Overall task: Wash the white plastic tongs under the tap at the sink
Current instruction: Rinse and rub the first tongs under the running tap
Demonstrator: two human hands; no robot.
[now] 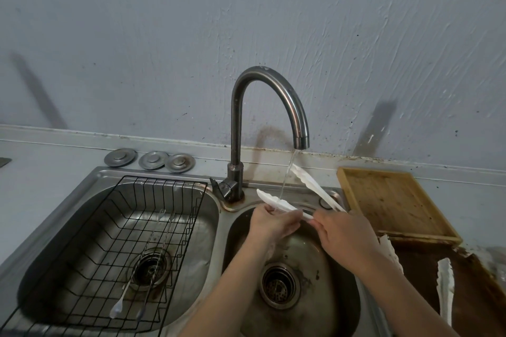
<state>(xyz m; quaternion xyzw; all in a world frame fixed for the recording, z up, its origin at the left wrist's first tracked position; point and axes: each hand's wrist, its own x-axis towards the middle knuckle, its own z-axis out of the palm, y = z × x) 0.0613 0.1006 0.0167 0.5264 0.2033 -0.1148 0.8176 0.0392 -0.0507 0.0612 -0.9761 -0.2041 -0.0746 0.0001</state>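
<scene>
A grey worktop [49, 172] with a steel double sink [219, 216] set into it carries three round metal sink plugs [150, 160] in a row by the wall, a wooden tray [394, 202] right of the basins, and white plastic tongs [445, 287] on a brown, worn patch near the front edge.

Left hand [273, 223] and right hand [345, 235] extend forward side by side, fingers curled, gripping, bare forearms angled inward.

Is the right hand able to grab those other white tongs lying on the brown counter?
Probably yes. The other tongs lie uncovered just right of the right hand, but it grips the tongs being washed and must let go first.
</scene>
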